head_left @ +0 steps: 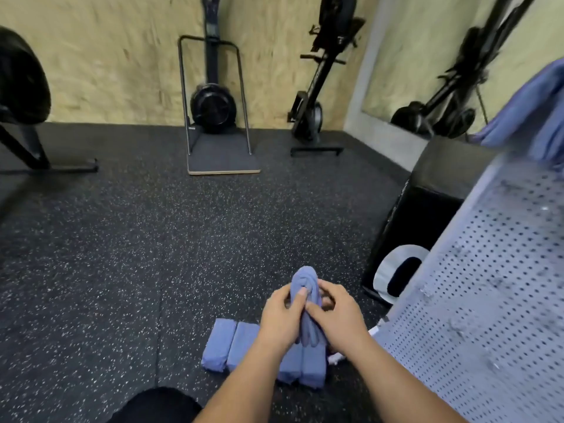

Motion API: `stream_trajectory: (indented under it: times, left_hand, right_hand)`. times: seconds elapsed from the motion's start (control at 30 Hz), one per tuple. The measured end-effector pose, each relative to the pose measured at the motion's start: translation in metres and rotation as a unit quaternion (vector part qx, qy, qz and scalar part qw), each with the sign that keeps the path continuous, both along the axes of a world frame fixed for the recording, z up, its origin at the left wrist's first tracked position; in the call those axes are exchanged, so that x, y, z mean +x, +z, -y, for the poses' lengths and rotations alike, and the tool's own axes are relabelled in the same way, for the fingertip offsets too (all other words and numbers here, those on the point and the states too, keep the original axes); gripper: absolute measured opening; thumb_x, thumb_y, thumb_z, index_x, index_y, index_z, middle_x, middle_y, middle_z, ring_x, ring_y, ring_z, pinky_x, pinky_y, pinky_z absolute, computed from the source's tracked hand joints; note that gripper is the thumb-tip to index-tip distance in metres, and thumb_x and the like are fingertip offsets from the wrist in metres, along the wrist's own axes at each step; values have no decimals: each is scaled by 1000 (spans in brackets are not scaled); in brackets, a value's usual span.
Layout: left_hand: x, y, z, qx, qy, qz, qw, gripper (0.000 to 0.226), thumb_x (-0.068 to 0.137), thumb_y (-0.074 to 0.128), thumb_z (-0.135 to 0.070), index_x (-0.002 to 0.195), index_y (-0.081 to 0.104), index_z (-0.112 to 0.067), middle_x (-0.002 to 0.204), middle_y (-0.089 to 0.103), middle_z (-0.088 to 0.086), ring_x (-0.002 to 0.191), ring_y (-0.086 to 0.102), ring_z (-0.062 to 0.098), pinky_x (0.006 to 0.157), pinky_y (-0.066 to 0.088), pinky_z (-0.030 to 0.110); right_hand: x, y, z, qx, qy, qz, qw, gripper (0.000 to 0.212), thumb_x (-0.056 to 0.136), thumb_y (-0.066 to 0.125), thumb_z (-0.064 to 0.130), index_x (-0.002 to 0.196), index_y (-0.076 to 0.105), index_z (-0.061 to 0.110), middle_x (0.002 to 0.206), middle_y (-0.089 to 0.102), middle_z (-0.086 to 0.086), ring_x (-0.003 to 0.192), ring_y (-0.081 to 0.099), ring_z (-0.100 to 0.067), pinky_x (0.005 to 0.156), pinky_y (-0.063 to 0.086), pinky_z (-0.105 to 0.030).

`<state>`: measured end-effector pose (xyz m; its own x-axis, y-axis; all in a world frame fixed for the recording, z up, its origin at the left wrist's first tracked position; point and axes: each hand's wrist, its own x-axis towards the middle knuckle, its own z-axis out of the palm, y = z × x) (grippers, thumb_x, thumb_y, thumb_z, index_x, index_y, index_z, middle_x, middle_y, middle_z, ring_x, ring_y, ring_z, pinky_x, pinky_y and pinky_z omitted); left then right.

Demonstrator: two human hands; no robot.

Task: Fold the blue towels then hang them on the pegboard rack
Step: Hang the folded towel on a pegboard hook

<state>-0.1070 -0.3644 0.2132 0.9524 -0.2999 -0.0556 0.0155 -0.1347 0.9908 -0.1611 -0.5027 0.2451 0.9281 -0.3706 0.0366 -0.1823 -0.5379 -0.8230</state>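
A folded blue towel (pixel 306 288) stands on end between my hands, above the floor. My left hand (pixel 282 319) grips its left side with the thumb on top. My right hand (pixel 337 319) grips its right side, fingers curled over the fold. Below my hands, several folded blue towels (pixel 227 346) lie side by side in a row on the speckled floor. The grey pegboard rack (pixel 488 285) rises at the right, close to my right arm. Another blue towel (pixel 531 117) hangs over its top.
A black padded box (pixel 427 209) stands behind the rack beside a mirror on the right wall. Gym machines (pixel 213 105) line the far wall, and another one sits at the far left. Black speckled rubber floor (pixel 122 254) spreads ahead. My dark-clad knee shows at the bottom.
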Motion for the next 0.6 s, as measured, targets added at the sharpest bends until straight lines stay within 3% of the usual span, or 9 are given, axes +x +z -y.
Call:
stream_trajectory:
  times: [0.13,0.27,0.37,0.4,0.5,0.6]
  left_hand:
    - [-14,36,30,-9,-44,38,998,27,95,60,-58,106,76,-39,102,77,-8,93,73,10,82,59,36]
    - [-23,76,62,-2,-93,103,990,17,107,59,-30,102,74,-35,97,77,-13,90,70,-1,77,52,21]
    - [-30,108,90,-2,-131,164,978,18,108,55,-32,101,72,-36,99,75,-12,96,69,6,85,55,33]
    - [-31,118,100,-1,-139,184,973,19,108,54,-32,101,69,-41,103,73,-14,100,67,3,89,54,30]
    - [-34,153,124,-14,-154,236,959,27,110,53,-27,116,64,-50,114,66,-24,110,58,-14,90,43,8]
    - [-28,178,147,-44,-138,243,959,29,109,54,-29,133,66,-39,125,68,-21,115,60,-8,97,47,18]
  right_hand:
    - [-31,30,26,-60,-48,50,996,51,90,79,41,139,65,36,121,57,16,108,61,5,98,54,-25]
    - [-55,62,52,-87,-106,92,986,31,102,61,37,133,65,40,128,60,19,116,61,1,103,53,-35]
    - [-75,93,68,-102,-163,110,975,30,108,53,33,135,61,44,119,69,20,108,66,-5,92,55,-35]
    - [-80,103,73,-112,-183,118,970,31,109,52,33,137,60,44,114,70,20,103,67,-8,86,55,-35]
    - [-89,125,88,-124,-244,152,950,35,110,50,32,143,55,43,117,73,12,98,69,-16,81,56,-40]
    - [-90,144,100,-122,-293,192,929,37,111,49,33,147,54,39,126,73,9,105,69,-18,84,55,-39]
